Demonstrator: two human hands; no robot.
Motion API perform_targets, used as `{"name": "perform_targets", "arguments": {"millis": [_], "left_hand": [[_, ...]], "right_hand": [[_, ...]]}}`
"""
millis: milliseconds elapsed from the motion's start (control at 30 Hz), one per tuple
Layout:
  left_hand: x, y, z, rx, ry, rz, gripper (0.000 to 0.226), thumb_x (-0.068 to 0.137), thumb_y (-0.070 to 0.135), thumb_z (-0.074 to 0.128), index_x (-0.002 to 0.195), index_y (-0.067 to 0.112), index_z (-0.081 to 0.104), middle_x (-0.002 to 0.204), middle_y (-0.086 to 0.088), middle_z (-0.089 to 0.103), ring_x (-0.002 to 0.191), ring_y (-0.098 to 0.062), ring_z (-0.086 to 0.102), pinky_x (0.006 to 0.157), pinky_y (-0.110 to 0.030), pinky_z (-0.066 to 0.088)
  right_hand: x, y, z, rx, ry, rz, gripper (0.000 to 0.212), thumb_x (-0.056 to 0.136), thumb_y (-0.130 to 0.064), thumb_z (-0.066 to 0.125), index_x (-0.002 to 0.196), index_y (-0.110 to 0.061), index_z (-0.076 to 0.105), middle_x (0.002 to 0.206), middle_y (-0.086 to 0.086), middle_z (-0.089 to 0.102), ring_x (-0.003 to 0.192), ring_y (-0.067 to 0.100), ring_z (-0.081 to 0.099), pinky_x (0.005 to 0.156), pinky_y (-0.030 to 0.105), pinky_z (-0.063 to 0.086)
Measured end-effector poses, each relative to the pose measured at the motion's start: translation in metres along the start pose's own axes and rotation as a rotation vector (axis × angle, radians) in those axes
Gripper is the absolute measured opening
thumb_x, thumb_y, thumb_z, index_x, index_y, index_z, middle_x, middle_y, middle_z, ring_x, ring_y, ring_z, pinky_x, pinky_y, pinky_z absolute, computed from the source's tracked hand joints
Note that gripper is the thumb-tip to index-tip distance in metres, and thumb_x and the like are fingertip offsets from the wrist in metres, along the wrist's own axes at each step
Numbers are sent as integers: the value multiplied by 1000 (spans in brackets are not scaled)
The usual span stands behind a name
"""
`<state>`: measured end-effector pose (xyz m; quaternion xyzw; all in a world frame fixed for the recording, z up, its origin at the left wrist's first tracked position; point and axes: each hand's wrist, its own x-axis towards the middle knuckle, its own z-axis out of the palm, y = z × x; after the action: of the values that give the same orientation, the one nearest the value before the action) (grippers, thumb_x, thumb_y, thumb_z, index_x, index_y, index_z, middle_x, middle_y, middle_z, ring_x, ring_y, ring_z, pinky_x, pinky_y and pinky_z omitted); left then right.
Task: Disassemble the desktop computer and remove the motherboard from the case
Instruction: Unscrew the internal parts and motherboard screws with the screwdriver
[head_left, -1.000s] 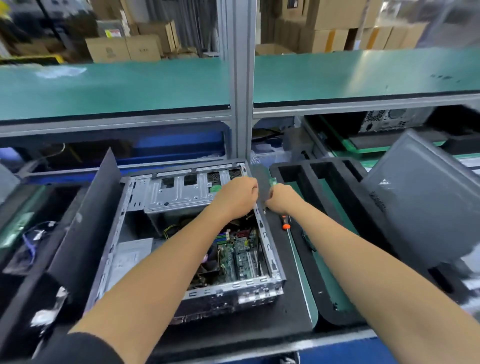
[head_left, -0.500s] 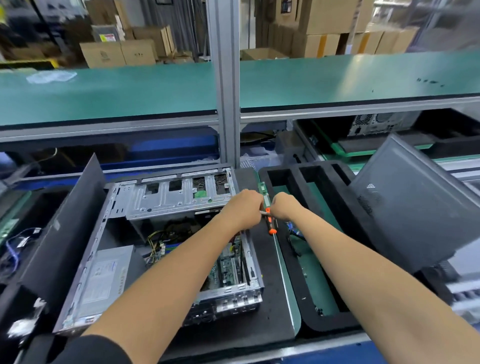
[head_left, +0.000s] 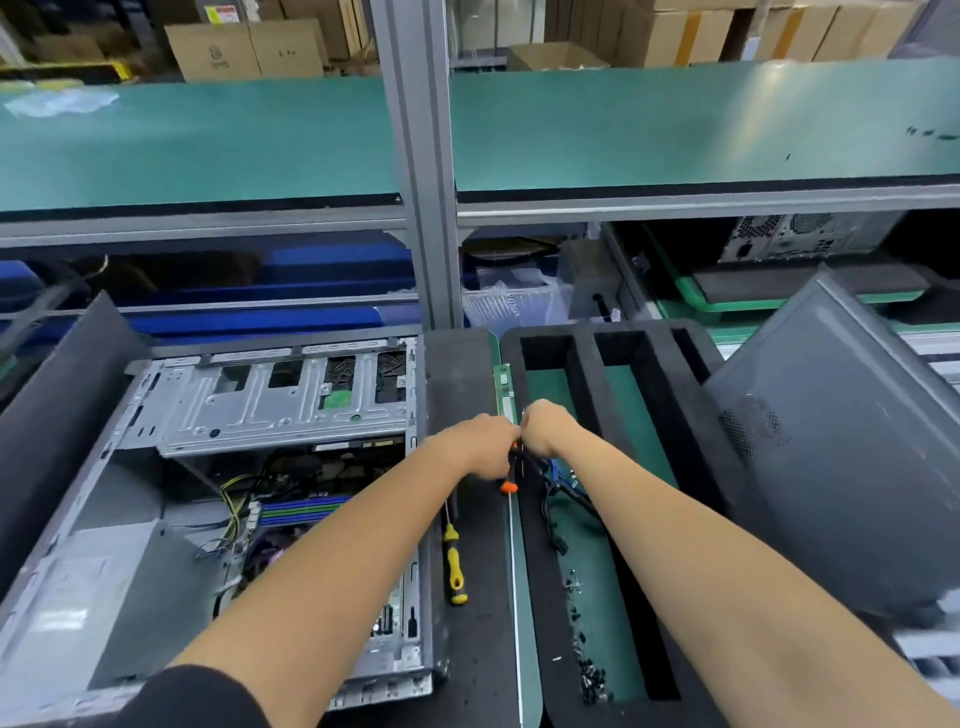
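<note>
The open desktop case lies on its side at the left. Its motherboard shows inside, below the metal drive cage. Both hands are outside the case, fists together over the gap between the black mat and the foam tray. My right hand grips an orange-and-black screwdriver whose handle hangs down. My left hand touches the right one with its fingers curled out of sight. A narrow green board stands on edge just beyond them.
A yellow screwdriver lies on the mat beside the case. The tray holds cables and several loose screws. A grey side panel leans at the right, a dark panel at the left. An aluminium post rises behind.
Both hands moved right, off the case's right wall to the tray's edge, and came together. The view shifted right, so the case sits further left.
</note>
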<state>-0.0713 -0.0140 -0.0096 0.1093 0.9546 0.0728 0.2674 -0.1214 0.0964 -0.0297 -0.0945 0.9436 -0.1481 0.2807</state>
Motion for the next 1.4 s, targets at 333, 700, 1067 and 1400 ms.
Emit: {"name": "perform_targets", "arguments": {"millis": [333,700,1067,1400], "left_hand": [[19,0,-2,17,-170,31,45,87,1,46,125,19,63,125,-3,61,104,-25,56,86,-33,47],[20,-13,-2,27,-128,-44,35,90,7,46,115,14,68,115,-8,66,101,-28,61,90,-40,51],[9,2,1,157,-385,64,59,89,2,39,146,16,35,146,-8,42,122,-29,47,95,-35,42],[-2,6,-26,-392,253,-31,24,87,4,47,98,-1,67,107,-14,68,103,-29,61,89,-33,48]], "right_hand": [[33,-3,4,-32,-33,15,17,85,1,58,70,-2,50,66,10,52,61,27,51,42,20,38],[33,-27,7,-139,-233,80,29,90,-3,63,65,-6,49,32,5,53,40,15,62,38,21,44],[-3,-20,-39,422,191,-64,18,97,-20,41,102,-4,37,97,17,52,80,30,50,74,45,52],[-36,-45,-76,578,326,-241,14,96,-20,40,85,-12,35,73,2,41,65,19,37,69,44,46]]}}
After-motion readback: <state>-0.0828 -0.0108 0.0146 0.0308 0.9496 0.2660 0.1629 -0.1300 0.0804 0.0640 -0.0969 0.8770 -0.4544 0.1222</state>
